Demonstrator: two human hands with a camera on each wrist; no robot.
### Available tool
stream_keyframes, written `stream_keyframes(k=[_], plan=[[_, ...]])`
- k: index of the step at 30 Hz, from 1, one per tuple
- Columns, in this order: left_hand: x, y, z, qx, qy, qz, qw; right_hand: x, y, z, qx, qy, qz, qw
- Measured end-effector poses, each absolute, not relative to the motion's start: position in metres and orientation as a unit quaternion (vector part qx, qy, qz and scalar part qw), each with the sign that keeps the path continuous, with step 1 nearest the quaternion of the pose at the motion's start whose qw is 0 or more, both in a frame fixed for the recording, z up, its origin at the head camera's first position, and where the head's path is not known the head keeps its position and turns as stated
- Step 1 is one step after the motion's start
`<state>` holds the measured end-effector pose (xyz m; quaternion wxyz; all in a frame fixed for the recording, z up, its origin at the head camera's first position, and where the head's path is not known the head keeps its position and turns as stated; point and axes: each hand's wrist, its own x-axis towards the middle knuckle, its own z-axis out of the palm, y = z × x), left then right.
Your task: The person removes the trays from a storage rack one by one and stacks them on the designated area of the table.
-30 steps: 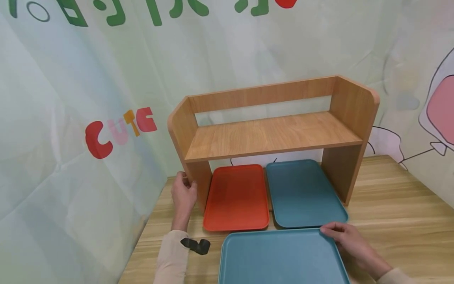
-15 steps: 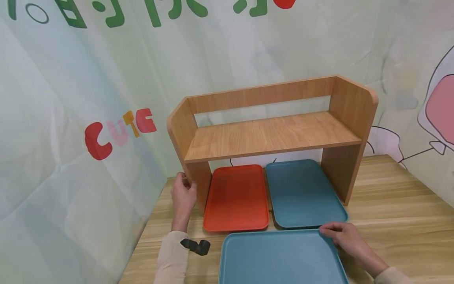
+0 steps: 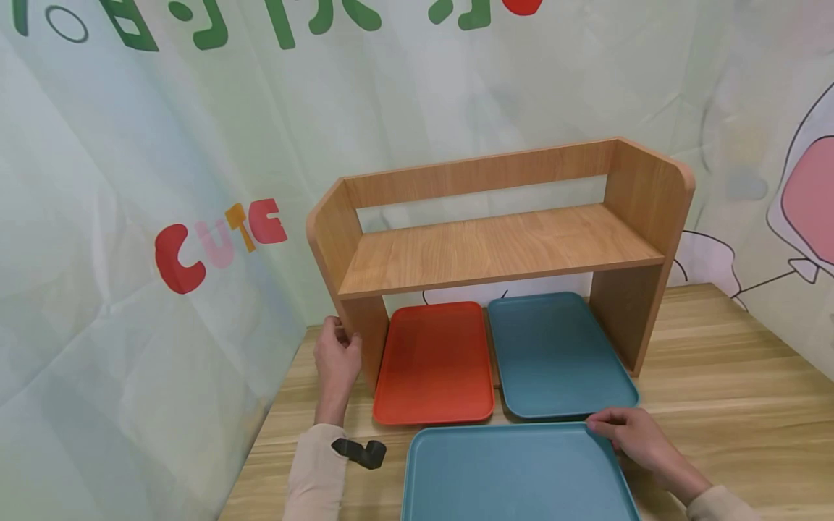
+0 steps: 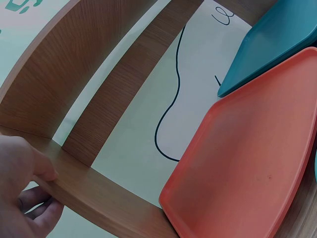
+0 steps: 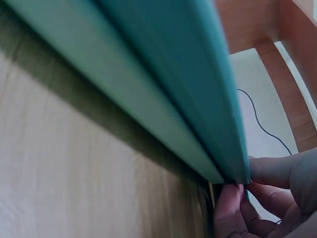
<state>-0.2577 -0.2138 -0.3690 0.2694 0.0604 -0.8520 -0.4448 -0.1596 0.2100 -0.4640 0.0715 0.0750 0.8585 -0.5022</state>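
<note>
A wooden desk shelf [image 3: 502, 246] stands on the table against the backdrop. My left hand [image 3: 337, 362] holds the front edge of its left side panel [image 4: 94, 198], fingers on the outer face. Under the shelf board a red tray [image 3: 435, 362] and a dark blue tray [image 3: 560, 354] lie side by side, their front ends sticking out. A larger, lighter blue tray [image 3: 515, 477] is in front, cut off by the bottom of the head view. My right hand [image 3: 641, 441] pinches its far right corner; the right wrist view shows thumb and fingers [image 5: 272, 171] at the rim.
The wood-grain table [image 3: 730, 376] extends to the right of the shelf and trays. A printed fabric backdrop [image 3: 195, 145] hangs close behind and to the left. A black strap-like piece [image 3: 360, 451] sits at the left sleeve's cuff [image 3: 319, 463].
The far edge of the front blue tray has drawn back very slightly toward me. Both hands keep their hold, and the shelf and the other two trays stay where they were.
</note>
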Motion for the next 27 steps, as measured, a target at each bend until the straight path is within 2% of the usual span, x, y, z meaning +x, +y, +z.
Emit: stream_keyframes(k=[27], plan=[[-0.2582,-0.2148,-0.3686,0.064,-0.855,-0.442,0.263,-0.162,0.2144,-0.4706,0.049,0.865,-0.495,0.071]])
